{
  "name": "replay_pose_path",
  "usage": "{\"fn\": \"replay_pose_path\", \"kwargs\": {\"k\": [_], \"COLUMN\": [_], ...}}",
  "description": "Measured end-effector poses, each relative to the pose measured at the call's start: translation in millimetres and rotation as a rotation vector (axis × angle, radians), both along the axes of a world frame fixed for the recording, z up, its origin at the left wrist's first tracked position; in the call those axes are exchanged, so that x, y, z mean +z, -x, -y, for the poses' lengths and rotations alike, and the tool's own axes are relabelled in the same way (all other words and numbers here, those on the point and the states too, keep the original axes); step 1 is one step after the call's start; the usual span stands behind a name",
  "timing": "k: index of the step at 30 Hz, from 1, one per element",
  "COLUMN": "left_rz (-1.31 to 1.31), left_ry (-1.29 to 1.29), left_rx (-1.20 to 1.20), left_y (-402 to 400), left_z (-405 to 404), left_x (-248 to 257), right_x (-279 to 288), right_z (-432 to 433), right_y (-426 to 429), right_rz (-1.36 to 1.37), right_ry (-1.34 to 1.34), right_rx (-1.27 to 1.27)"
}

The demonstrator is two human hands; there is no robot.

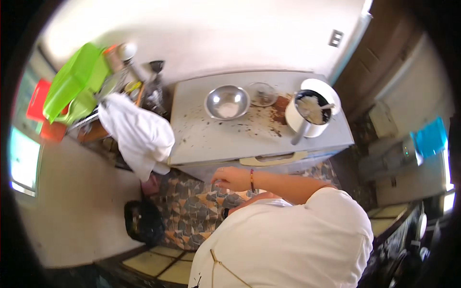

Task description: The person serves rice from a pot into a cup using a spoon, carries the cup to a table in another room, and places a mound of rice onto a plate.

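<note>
My right hand (231, 179), with a ring and a beaded bracelet, hangs before the front handle (273, 158) of a white chest freezer. Its fingers are loosely bent and nothing shows in them. Part of my other forearm (248, 205) appears beside my shirt, with a dark band at the wrist; the left hand itself is hidden. On the freezer top (209, 142) stands a stainless steel bowl (212, 111) with white powder in it. A white pot (293, 118) holds a pale, lumpy food and a utensil. Between them lies a clear round lid or dish (263, 94).
Brown stains (282, 109) and dark specks mark the freezer top. A white lid or plate (335, 95) is behind the pot. At left, a white cloth (138, 133) drapes over a crowded rack with a green plastic container (74, 79). A black bin (144, 221) stands on the patterned floor.
</note>
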State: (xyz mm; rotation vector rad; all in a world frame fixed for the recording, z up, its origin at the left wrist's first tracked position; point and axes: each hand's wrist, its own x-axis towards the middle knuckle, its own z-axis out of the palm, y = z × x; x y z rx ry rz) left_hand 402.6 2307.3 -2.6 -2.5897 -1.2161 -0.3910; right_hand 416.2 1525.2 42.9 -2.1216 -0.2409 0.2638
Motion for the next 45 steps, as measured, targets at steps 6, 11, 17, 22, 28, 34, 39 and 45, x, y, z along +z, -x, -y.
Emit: {"fn": "replay_pose_path", "kwargs": {"k": [6, 11, 17, 22, 28, 34, 39, 45], "left_rz": [0.464, 0.510, 0.153, -0.201, -0.401, -0.916, -1.041, -1.070], "left_ry": [-0.168, 0.286, 1.021, 1.229, 1.296, 1.557, 1.721, 1.631], "left_rx": [-0.534, -1.248, -1.818, -2.145, -2.029, -1.613, -1.483, -1.594], "left_y": [-124.8, -203.9, -135.0, -64.3, -11.4, 4.6, -0.7, -4.0], "left_z": [30.9, 277.9, 558.1, 752.8, 888.1, 934.4, 940.7, 943.2], "left_x": [-14.6, -8.7, 34.6, 51.8, 27.3, 17.6, 19.6, 22.0], "right_x": [27.2, 64.0, 105.5, 47.8, 54.3, 50.8, 102.3, 124.0], "right_z": [41.6, 147.0, 278.6, 357.8, 377.4, 390.6, 390.1, 367.2], "right_y": [29.5, 83.6, 133.1, 124.6, 123.4, 127.9, 117.6, 89.7], "right_rz": [0.104, 0.316, 0.333, -0.119, 0.010, -0.093, -0.026, -0.217], "right_ry": [-0.043, 0.128, 0.651, 1.386, 1.303, 1.108, 1.040, 1.099], "right_rx": [-0.354, -0.854, -1.011, -0.522, -0.276, -0.130, -0.262, -0.061]}}
